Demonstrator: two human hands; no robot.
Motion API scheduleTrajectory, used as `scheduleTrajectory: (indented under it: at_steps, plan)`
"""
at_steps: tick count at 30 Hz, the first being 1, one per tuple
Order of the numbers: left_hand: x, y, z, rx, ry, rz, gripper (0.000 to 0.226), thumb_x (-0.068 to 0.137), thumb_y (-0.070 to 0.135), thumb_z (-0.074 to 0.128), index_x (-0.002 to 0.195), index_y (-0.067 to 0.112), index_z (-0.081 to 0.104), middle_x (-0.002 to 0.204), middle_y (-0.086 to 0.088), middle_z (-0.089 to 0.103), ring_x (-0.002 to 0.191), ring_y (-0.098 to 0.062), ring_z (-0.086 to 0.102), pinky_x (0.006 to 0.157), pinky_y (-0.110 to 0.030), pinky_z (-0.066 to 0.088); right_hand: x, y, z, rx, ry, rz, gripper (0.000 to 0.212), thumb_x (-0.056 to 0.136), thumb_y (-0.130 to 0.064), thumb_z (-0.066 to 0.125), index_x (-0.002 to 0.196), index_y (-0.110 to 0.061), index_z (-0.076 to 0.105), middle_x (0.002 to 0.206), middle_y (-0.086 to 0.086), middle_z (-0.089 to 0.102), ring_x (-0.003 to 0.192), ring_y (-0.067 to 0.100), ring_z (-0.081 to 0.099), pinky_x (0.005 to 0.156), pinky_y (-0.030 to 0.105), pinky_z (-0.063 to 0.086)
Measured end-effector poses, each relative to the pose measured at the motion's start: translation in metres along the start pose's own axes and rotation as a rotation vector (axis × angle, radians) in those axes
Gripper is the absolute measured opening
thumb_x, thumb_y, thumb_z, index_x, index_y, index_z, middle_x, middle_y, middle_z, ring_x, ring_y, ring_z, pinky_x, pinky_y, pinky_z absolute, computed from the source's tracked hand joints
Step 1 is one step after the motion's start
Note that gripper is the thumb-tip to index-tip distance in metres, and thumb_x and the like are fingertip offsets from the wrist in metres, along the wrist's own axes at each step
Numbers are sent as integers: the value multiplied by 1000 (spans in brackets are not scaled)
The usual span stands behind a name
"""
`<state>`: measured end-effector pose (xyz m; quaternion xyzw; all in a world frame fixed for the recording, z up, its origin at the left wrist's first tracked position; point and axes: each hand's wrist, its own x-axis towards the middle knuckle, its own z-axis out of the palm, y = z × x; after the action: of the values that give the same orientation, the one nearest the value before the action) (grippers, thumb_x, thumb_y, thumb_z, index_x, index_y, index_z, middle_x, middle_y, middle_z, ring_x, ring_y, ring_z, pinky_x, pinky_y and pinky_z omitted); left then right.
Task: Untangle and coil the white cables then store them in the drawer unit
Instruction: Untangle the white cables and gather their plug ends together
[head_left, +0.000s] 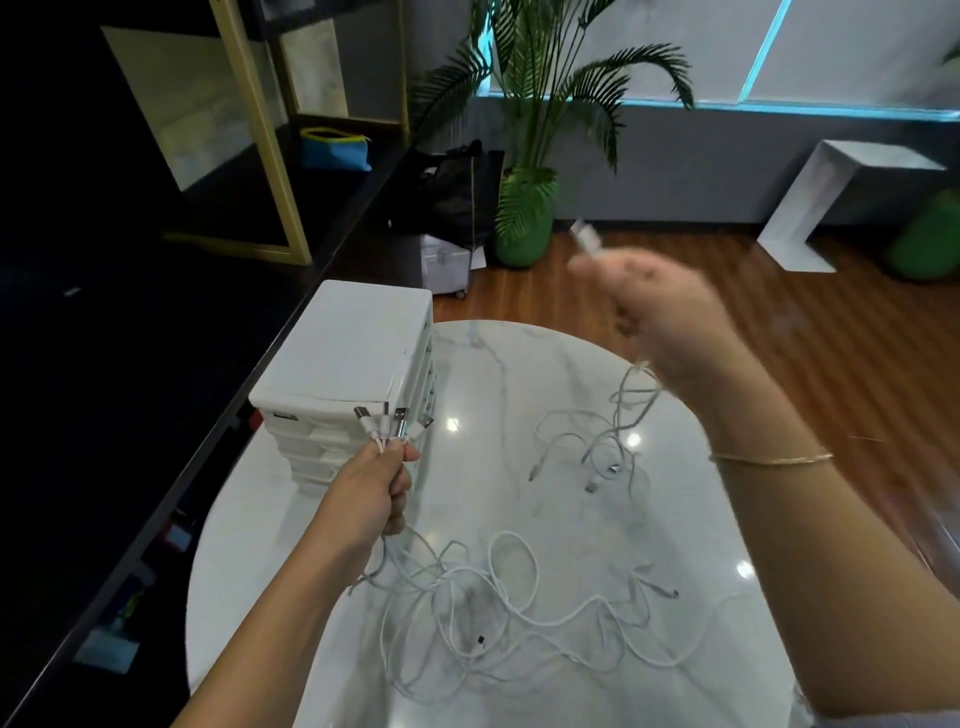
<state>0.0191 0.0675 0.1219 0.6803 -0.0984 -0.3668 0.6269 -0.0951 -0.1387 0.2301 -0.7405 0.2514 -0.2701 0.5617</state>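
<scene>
Left hand (376, 488) at 7 o'clock over the marble table (519, 374), fingers curled tight round a bundle of white cables (511, 597), four USB plugs (392, 418) fanning out above the fist toward 12. The cords drop from the fist and sprawl in a loose tangle on the tabletop at 6 o'clock. Right hand (670, 317) raised at 1 o'clock, blurred, fingers closed on one more cable end, its plug (587, 236) sticking up past the knuckles; that cord hangs down to a second, smaller tangle (597, 447) at table centre. Gold bracelet (769, 459) on the right wrist. White drawer unit (345, 358) stands on the table edge at 10 o'clock, just behind the left hand's plugs; whether its drawers are closed I can't tell. Green potted palm (524, 218) on the floor at 12.
</scene>
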Motion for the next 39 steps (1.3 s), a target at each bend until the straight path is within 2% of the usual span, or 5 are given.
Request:
scheduleTrajectory:
  at_steps: [12, 19, 32, 36, 39]
  plan:
    - [-6, -8, 37, -5, -23, 29, 30, 93, 42, 49, 82, 14, 46, 53, 9, 33, 41, -4, 28, 42, -19, 27, -58, 73, 88, -300, -371, 117, 28, 96, -24, 48, 70, -33, 55, 68, -14, 54, 66, 6, 48, 66, 20, 39]
    - [-1, -19, 34, 36, 222, 70, 38, 101, 39, 32, 80, 14, 51, 62, -3, 45, 51, -16, 39, 51, -28, 33, -80, 85, 100, -395, -470, 13, 23, 96, -20, 48, 119, -19, 50, 61, -8, 48, 53, 0, 45, 54, 12, 35]
    - [-11, 31, -24, -484, 452, 223, 40, 104, 30, 26, 72, 11, 41, 42, -2, 58, 48, -16, 63, 57, -30, 58, -44, 161, -13, -531, -19, 343, 21, 85, -34, 66, 91, -15, 70, 87, 0, 68, 84, 18, 61, 68, 25, 44]
    - [-17, 26, -29, -499, 500, 180, 38, 104, 32, 29, 71, 14, 38, 41, 2, 40, 33, -12, 52, 66, -39, 55, -41, 149, -28, -487, 26, 371, 20, 80, -36, 71, 86, -17, 69, 69, -5, 60, 66, 13, 53, 56, 21, 38]
    - [-17, 18, -27, -464, 502, 148, 39, 103, 36, 30, 70, 16, 36, 45, 6, 28, 32, -8, 30, 45, -23, 46, -28, 131, -33, -538, 82, 331, 25, 78, -45, 70, 83, -20, 70, 68, -4, 59, 63, 12, 51, 56, 25, 38]
